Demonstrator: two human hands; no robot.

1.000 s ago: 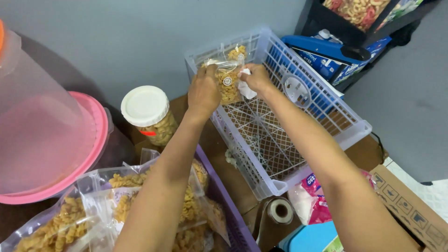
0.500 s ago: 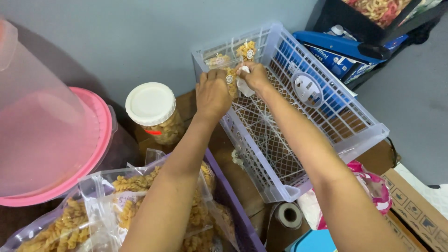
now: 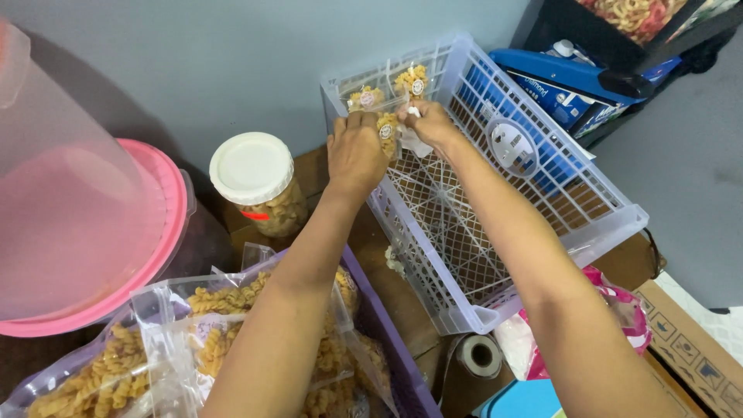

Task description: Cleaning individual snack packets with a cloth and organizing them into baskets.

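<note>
Both hands meet at the far end of a white lattice crate (image 3: 542,209), where a small clear bag of spiral pasta (image 3: 386,131) is held upright between them against the crate's end wall. The left hand (image 3: 356,151) is curled around the bag's left side, fingers closed on it and knuckles up; the right hand (image 3: 432,125) pinches the bag's right edge together with a scrap of white paper or cloth (image 3: 410,143) tucked under the fingers. Two more small pasta bags (image 3: 410,80) stand just behind — lined up along the crate's end wall, each with a round sticker. Left of the crate stands a clear jar with a white lid (image 3: 251,168), holding pasta. Near the bottom left, a purple basket (image 3: 379,333) holds larger bags of pasta (image 3: 209,325), beside a pink-rimmed plastic tub (image 3: 147,232).
</note>
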